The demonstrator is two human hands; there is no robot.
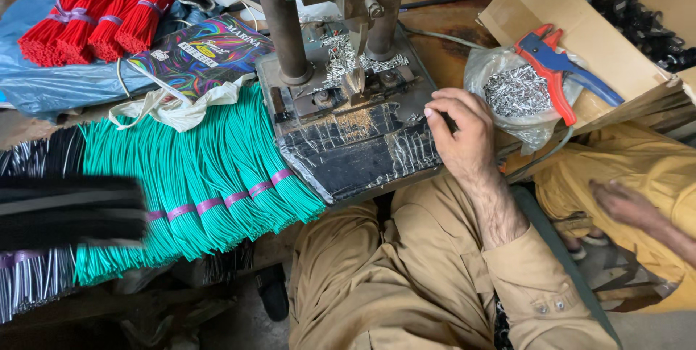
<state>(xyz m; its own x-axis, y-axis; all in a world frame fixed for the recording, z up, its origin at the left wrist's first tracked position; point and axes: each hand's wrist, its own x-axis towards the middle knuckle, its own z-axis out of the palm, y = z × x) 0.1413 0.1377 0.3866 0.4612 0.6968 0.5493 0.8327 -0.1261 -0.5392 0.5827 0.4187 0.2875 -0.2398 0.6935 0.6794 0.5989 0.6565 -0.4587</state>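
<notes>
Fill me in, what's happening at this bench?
A person sits at a small bench press. Their right hand rests on the right edge of its taped base plate; the fingers are curled, and I can't tell if they hold anything. The left hand is out of view. Bundles of green wires lie to the left, red ones behind. A bag of small metal terminals with a red-and-blue hand tool sits to the right. Another person's hand is at lower right.
</notes>
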